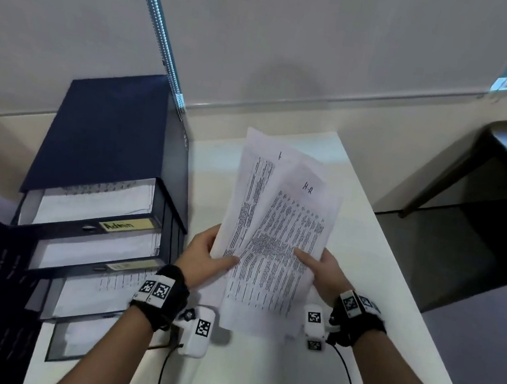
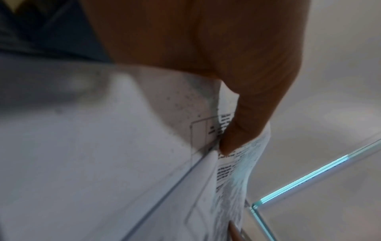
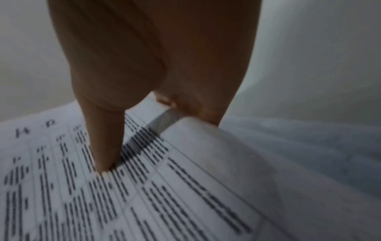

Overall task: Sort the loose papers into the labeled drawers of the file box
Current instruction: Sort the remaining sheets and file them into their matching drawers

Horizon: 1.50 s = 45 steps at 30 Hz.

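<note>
An office: labelled file box (image 1: 110, 170), printed papers (image 1: 279, 228), white desk (image 1: 365, 274).

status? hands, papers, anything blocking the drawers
Left hand and right hand both grip the fanned papers over the table; top sheet marked HR. File box drawers hang open, Admin drawer uppermost. Nothing blocks them.

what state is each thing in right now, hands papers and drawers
left hand: pinches the papers' left edge
right hand: grips the HR sheet
papers: fanned, held above the table
Admin drawer: pulled out, paper inside
lower drawers: pulled out, paper inside
</note>
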### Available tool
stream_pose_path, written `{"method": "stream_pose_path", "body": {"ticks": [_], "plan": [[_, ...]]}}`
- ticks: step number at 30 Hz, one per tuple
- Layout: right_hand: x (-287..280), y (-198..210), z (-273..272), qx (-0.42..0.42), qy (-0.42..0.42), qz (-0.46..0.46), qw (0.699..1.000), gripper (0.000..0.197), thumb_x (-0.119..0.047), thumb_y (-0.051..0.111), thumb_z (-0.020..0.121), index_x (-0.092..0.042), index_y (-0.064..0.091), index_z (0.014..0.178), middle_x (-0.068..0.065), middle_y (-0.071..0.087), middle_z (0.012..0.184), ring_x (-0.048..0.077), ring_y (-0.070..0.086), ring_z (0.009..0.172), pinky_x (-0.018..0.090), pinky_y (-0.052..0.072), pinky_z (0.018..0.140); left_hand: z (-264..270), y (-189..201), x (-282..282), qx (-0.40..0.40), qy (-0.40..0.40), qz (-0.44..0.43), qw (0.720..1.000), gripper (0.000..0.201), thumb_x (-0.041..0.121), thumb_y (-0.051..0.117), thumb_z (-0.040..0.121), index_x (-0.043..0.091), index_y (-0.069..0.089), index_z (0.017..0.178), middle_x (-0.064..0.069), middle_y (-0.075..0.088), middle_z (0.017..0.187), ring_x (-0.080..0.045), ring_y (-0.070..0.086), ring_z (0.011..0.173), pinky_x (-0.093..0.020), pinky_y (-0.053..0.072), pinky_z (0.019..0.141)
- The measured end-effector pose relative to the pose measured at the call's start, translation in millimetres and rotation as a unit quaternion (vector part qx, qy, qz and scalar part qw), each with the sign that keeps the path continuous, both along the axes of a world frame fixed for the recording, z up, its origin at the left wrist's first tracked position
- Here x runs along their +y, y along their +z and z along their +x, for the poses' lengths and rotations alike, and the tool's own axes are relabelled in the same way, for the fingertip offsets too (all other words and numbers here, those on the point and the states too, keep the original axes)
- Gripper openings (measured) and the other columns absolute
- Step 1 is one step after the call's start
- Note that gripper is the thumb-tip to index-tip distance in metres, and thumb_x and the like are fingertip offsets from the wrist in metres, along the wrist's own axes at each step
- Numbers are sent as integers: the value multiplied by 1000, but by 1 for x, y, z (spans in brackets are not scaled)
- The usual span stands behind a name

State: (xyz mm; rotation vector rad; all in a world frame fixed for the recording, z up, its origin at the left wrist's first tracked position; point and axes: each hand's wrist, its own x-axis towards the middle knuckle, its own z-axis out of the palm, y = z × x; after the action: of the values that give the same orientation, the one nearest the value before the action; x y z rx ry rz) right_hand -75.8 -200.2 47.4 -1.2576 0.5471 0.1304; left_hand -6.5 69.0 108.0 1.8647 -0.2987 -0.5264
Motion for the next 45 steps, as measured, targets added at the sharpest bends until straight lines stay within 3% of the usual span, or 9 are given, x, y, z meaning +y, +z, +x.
{"method": "stream_pose_path", "body": {"ticks": [5,9,15,21,23,29,33,38,45], "plan": [[40,51,1,-52,81,-30,995,66,-31,89,66,-4,64,121,8,72,117,23,67,112,44,48,102,-20,40,45,8,13,-50,999,75,34,88,68,20,52,133,4,70,121,-13,67,111,-31,54,92],[89,101,-1,-95,165,-133,973,40,-29,81,77,-12,71,111,0,77,99,16,73,93,30,58,80,-36,49,92,-8,141,-70,988,61,19,83,76,15,54,129,1,72,117,-14,69,105,-42,57,92],[172,131,-5,-116,275,-156,942,44,-29,73,87,-22,60,128,-12,71,116,1,67,105,12,52,81,-55,48,178,-31,285,-86,954,81,3,58,95,34,11,153,-11,72,106,-27,72,90,-40,60,76],[260,104,-19,30,348,24,937,44,-9,67,90,-3,57,132,13,67,125,27,64,116,43,50,101,-86,43,273,-30,304,-23,952,34,21,54,100,39,45,127,-7,70,92,-8,69,72,-35,61,75],[280,97,-24,82,338,55,936,39,-8,65,91,1,59,129,17,68,121,30,66,112,42,54,96,-98,48,288,11,302,-35,953,33,22,54,101,34,42,129,4,65,101,5,69,74,-18,56,65],[296,113,-2,152,269,67,949,18,-17,56,99,-1,62,105,9,75,72,17,72,59,25,55,47,-111,46,317,126,188,-100,969,59,31,81,79,32,53,131,-18,71,109,-27,65,91,-40,51,84],[293,115,24,150,226,29,962,39,-28,64,94,1,63,121,15,75,103,24,74,90,35,60,75,-89,29,319,53,224,-61,971,64,56,89,58,33,71,115,-10,63,97,-26,54,87,-43,42,84],[269,106,23,200,335,-11,920,14,-17,76,84,-13,70,73,0,56,57,7,47,46,12,37,39,-55,21,292,-59,336,43,939,19,23,78,83,22,74,102,-6,69,104,-14,57,90,-15,45,74],[271,81,61,153,155,22,976,25,-15,80,78,-2,64,92,6,69,66,7,60,49,13,52,48,-34,17,245,-243,205,276,907,19,38,62,92,26,70,105,1,57,118,-18,50,113,-40,40,103]]}}
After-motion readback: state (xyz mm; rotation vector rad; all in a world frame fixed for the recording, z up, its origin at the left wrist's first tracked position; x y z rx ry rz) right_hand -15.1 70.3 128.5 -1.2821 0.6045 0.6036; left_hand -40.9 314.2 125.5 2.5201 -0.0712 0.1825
